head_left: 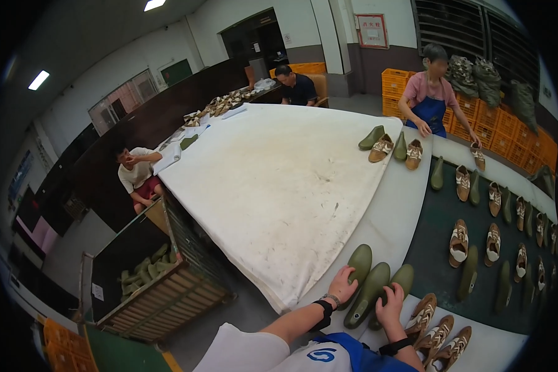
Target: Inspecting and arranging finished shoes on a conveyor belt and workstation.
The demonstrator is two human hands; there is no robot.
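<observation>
Lasts (372, 290), nearest: three; left hand (342, 286), right hand (390, 306): grasping one each; nearest sneakers (438, 335): three

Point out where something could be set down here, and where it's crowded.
Free: the middle of the white cloth, between papers and left hand; the pale strip between cloth and dark green mat, beyond the handled lasts. Crowded: the mat, with shoes and more lasts.

The left hand (342, 286) grasps the leftmost of three green shoe lasts (373, 288); the right hand (389, 304) meets the others (exact contact partly hidden). Brown-and-white shoes (440, 332) lie beside it. A dark green belt (431, 239) carries further shoes and lasts; a slatted bin (161, 304) holds more lasts.
</observation>
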